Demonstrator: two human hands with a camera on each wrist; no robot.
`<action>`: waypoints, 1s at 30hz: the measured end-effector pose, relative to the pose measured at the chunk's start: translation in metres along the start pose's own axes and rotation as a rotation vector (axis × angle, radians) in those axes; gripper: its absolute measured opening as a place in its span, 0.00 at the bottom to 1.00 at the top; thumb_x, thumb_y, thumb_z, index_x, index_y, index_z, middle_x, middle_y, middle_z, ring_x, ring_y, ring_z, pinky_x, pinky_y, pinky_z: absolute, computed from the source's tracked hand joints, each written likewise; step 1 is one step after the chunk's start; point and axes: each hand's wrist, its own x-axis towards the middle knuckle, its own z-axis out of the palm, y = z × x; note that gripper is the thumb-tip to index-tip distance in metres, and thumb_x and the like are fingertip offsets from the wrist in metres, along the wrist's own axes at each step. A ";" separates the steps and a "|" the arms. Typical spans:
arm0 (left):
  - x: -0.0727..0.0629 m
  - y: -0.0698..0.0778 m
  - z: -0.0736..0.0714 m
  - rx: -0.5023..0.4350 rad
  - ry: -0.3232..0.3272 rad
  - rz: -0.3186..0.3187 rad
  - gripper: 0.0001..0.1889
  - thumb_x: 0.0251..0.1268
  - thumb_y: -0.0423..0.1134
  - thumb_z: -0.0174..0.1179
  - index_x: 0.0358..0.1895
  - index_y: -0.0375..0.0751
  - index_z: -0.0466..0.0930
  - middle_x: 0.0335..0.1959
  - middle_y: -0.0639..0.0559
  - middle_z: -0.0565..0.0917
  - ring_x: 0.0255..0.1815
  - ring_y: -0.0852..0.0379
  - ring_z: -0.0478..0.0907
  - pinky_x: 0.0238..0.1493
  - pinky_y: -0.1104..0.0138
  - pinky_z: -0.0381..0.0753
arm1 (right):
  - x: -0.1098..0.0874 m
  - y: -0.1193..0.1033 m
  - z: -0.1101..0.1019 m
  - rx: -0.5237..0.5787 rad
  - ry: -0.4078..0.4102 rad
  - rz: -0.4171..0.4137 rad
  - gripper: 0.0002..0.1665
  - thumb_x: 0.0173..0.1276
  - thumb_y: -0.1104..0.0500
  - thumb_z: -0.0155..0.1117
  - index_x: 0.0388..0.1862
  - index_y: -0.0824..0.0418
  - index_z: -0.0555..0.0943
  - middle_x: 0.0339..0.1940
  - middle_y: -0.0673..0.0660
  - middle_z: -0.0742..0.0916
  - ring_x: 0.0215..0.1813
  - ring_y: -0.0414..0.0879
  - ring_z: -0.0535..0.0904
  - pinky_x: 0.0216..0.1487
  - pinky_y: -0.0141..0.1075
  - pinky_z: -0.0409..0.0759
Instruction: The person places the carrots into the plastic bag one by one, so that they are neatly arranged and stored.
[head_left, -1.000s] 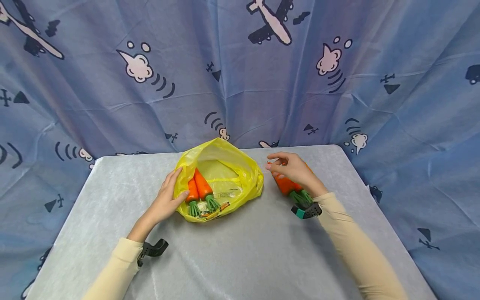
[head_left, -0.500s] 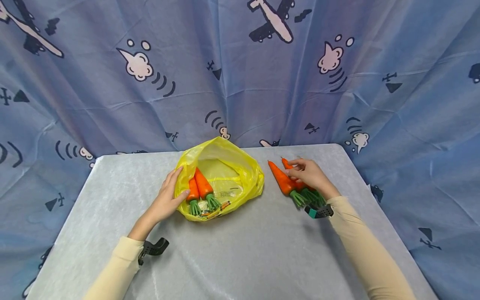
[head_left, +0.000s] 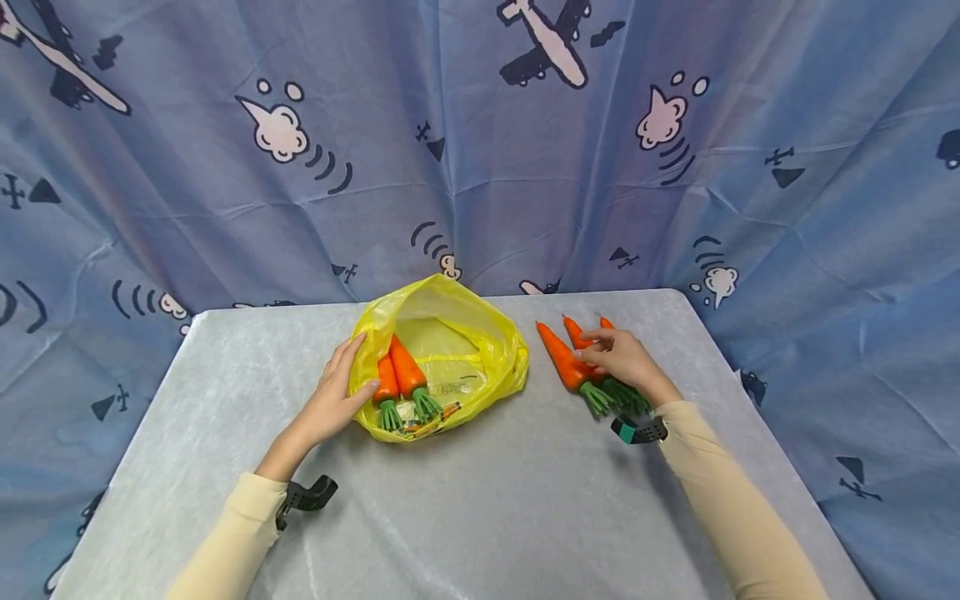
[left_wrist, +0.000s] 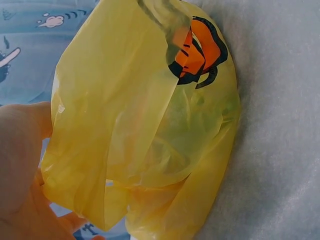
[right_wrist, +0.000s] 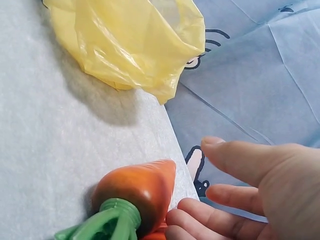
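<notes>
A yellow plastic bag (head_left: 498, 350) lies on the table with its mouth spread toward me. Two orange carrots (head_left: 406, 367) with green tops rest inside its left part. My left hand (head_left: 330, 400) holds the bag's left rim; in the left wrist view the yellow film (left_wrist: 115, 115) covers part of the thumb and fingers. To the right of the bag, three carrots (head_left: 558, 358) lie side by side, tops toward me. My right hand (head_left: 622, 362) hovers over the middle and right ones, partly hiding them. In the right wrist view its thumb and fingers are apart, fingertips close beside a carrot (right_wrist: 137, 187).
A pale grey cloth covers the table (head_left: 480, 508). Behind its far edge hangs a blue curtain (head_left: 480, 167) printed with planes and clouds. Each wrist wears a dark strap, such as the right strap (head_left: 641, 430).
My right hand has moved right and slightly down from the leftmost carrot to over the other carrots, uncovering more tips. My left hand and the bag stay in place.
</notes>
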 end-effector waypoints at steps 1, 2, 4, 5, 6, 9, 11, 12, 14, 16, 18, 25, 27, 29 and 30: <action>0.000 0.000 0.000 -0.001 0.000 -0.001 0.42 0.70 0.43 0.58 0.81 0.48 0.43 0.80 0.38 0.49 0.79 0.36 0.50 0.74 0.36 0.55 | 0.000 0.000 0.001 -0.006 -0.001 0.000 0.33 0.70 0.49 0.64 0.68 0.66 0.72 0.51 0.68 0.85 0.43 0.52 0.86 0.49 0.43 0.86; 0.000 0.000 0.000 -0.001 -0.001 -0.003 0.42 0.70 0.44 0.58 0.81 0.48 0.43 0.80 0.38 0.49 0.79 0.36 0.50 0.74 0.36 0.55 | 0.000 0.000 0.002 -0.008 -0.001 -0.002 0.34 0.70 0.49 0.64 0.68 0.66 0.72 0.51 0.68 0.85 0.43 0.52 0.86 0.49 0.44 0.86; -0.001 0.000 0.000 -0.002 -0.001 -0.003 0.42 0.70 0.44 0.58 0.81 0.48 0.43 0.80 0.38 0.49 0.79 0.36 0.50 0.74 0.36 0.55 | 0.000 0.000 0.004 -0.011 0.001 -0.001 0.34 0.70 0.49 0.64 0.68 0.66 0.73 0.51 0.68 0.86 0.43 0.53 0.86 0.49 0.44 0.86; -0.001 0.000 0.000 -0.002 0.000 -0.003 0.42 0.70 0.43 0.58 0.81 0.48 0.43 0.80 0.38 0.49 0.79 0.36 0.50 0.74 0.36 0.55 | 0.000 -0.001 0.005 -0.012 0.002 0.000 0.33 0.69 0.49 0.65 0.68 0.66 0.73 0.51 0.68 0.86 0.43 0.53 0.86 0.50 0.44 0.85; -0.001 0.000 0.001 -0.002 0.001 -0.002 0.42 0.70 0.43 0.58 0.81 0.48 0.43 0.80 0.38 0.49 0.79 0.35 0.50 0.74 0.36 0.55 | 0.000 -0.001 0.006 -0.011 0.002 0.000 0.33 0.69 0.50 0.65 0.68 0.66 0.73 0.51 0.67 0.86 0.43 0.53 0.86 0.50 0.45 0.85; -0.002 0.000 0.001 -0.001 0.002 -0.003 0.42 0.71 0.43 0.58 0.81 0.48 0.43 0.80 0.38 0.50 0.79 0.35 0.50 0.74 0.36 0.54 | 0.000 -0.001 0.009 -0.026 0.011 -0.001 0.33 0.68 0.51 0.66 0.66 0.67 0.74 0.49 0.66 0.87 0.42 0.52 0.85 0.48 0.43 0.85; -0.002 0.001 0.001 0.000 0.002 -0.003 0.42 0.71 0.43 0.58 0.81 0.48 0.43 0.80 0.38 0.50 0.79 0.35 0.50 0.74 0.36 0.55 | 0.001 -0.002 0.012 -0.041 0.029 -0.003 0.33 0.66 0.52 0.68 0.65 0.67 0.75 0.46 0.65 0.88 0.40 0.50 0.84 0.44 0.40 0.84; -0.002 0.001 0.001 0.000 0.002 -0.004 0.42 0.71 0.43 0.58 0.81 0.48 0.43 0.79 0.38 0.50 0.79 0.35 0.50 0.74 0.36 0.55 | 0.002 -0.002 0.013 -0.057 0.036 -0.007 0.33 0.66 0.52 0.68 0.65 0.68 0.75 0.45 0.64 0.88 0.39 0.49 0.84 0.42 0.38 0.83; -0.002 0.001 0.001 0.001 0.003 -0.006 0.42 0.70 0.43 0.58 0.81 0.48 0.43 0.79 0.38 0.50 0.79 0.35 0.50 0.74 0.36 0.55 | 0.003 -0.004 0.015 -0.083 0.056 -0.009 0.33 0.64 0.52 0.69 0.64 0.68 0.76 0.44 0.64 0.88 0.37 0.47 0.83 0.38 0.34 0.81; -0.002 0.001 0.001 0.002 0.003 -0.008 0.42 0.70 0.43 0.58 0.81 0.48 0.43 0.80 0.38 0.50 0.79 0.36 0.50 0.74 0.36 0.55 | 0.004 -0.006 0.016 -0.104 0.069 -0.001 0.33 0.63 0.52 0.70 0.63 0.68 0.77 0.43 0.63 0.88 0.37 0.46 0.82 0.37 0.32 0.79; -0.002 0.001 0.000 0.002 0.004 -0.009 0.42 0.70 0.43 0.58 0.81 0.48 0.43 0.80 0.38 0.50 0.79 0.36 0.50 0.74 0.36 0.55 | 0.005 -0.007 0.018 -0.121 0.067 0.003 0.34 0.63 0.52 0.70 0.64 0.68 0.76 0.44 0.64 0.88 0.37 0.47 0.81 0.37 0.32 0.78; -0.002 0.000 0.000 0.001 0.007 -0.007 0.42 0.70 0.43 0.58 0.81 0.47 0.43 0.79 0.38 0.50 0.79 0.36 0.50 0.75 0.36 0.54 | 0.004 -0.009 0.019 -0.135 0.057 0.026 0.35 0.63 0.50 0.71 0.65 0.67 0.76 0.46 0.64 0.88 0.38 0.47 0.81 0.37 0.31 0.78; -0.002 0.000 0.000 0.001 0.008 -0.005 0.42 0.70 0.43 0.58 0.81 0.47 0.43 0.79 0.38 0.51 0.79 0.36 0.50 0.75 0.36 0.54 | 0.003 -0.009 0.018 -0.131 0.056 0.021 0.35 0.63 0.51 0.71 0.65 0.67 0.76 0.46 0.64 0.88 0.38 0.47 0.81 0.36 0.32 0.78; -0.002 0.000 0.001 0.000 0.008 -0.004 0.42 0.70 0.43 0.58 0.81 0.47 0.44 0.79 0.38 0.50 0.79 0.36 0.50 0.75 0.36 0.54 | 0.001 -0.009 0.017 -0.128 0.063 0.011 0.35 0.64 0.51 0.71 0.64 0.67 0.76 0.46 0.65 0.88 0.38 0.48 0.81 0.36 0.32 0.78; -0.002 0.000 0.001 -0.001 0.007 -0.002 0.42 0.70 0.42 0.58 0.81 0.46 0.44 0.79 0.38 0.50 0.79 0.36 0.50 0.75 0.36 0.54 | 0.001 -0.008 0.016 -0.128 0.064 0.006 0.34 0.64 0.51 0.71 0.64 0.68 0.76 0.46 0.65 0.88 0.38 0.48 0.81 0.36 0.32 0.78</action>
